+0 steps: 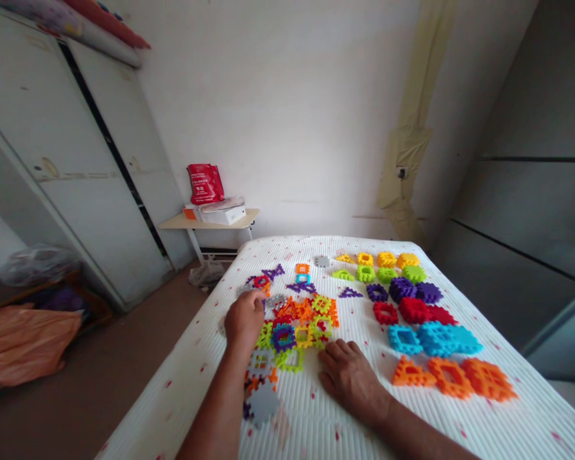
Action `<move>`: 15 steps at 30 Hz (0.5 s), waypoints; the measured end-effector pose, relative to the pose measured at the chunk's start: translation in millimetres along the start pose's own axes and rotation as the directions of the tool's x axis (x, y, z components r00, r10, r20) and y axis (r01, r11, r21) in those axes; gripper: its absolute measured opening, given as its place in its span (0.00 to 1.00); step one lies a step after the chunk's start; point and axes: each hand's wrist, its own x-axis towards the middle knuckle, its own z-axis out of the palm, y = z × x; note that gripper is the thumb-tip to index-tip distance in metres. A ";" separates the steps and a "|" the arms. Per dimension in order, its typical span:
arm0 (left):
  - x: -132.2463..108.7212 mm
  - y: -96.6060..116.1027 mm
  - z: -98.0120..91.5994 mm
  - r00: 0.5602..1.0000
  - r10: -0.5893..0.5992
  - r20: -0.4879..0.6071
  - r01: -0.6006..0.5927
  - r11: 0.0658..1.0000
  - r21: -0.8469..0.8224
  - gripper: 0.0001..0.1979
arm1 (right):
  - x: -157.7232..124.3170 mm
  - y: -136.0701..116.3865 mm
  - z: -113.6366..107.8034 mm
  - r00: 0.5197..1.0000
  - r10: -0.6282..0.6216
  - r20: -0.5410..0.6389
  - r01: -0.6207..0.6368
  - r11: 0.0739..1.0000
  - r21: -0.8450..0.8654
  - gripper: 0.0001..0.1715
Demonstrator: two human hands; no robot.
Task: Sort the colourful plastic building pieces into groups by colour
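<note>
Block pile (294, 313), long axis near-to-far, by mattress (311, 421) left edge, left hand (244, 319) curled, grip unclear, right hand (347, 374) palm-down, loosely open

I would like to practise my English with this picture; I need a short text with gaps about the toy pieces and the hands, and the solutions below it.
1. On the white cover, the farthest of the sorted rows is ____.
2. Between the purple pieces and the blue pieces lies the ____ row.
3. The sorted row nearest to the person is ____.
4. Beside the mixed pile, the hand nearer to the blue pieces is the ____ one.

Missing words: yellow; red; orange; right.
</note>
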 end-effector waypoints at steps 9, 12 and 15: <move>97.8 -35.4 23.0 0.973 -0.093 0.210 0.057 0.983 0.173 0.15 | 2.1 -0.3 5.6 0.999 -0.019 -0.035 0.019 1.000 -0.004 0.04; 110.2 -36.9 43.1 0.965 -0.117 0.236 0.065 0.974 0.217 0.21 | 1.4 0.3 7.4 0.999 -0.015 -0.032 0.014 1.000 -0.008 0.03; 115.5 -38.3 57.2 0.949 -0.139 0.284 0.067 0.966 0.249 0.24 | 1.3 0.9 7.8 1.000 -0.006 -0.024 0.006 1.000 -0.005 0.03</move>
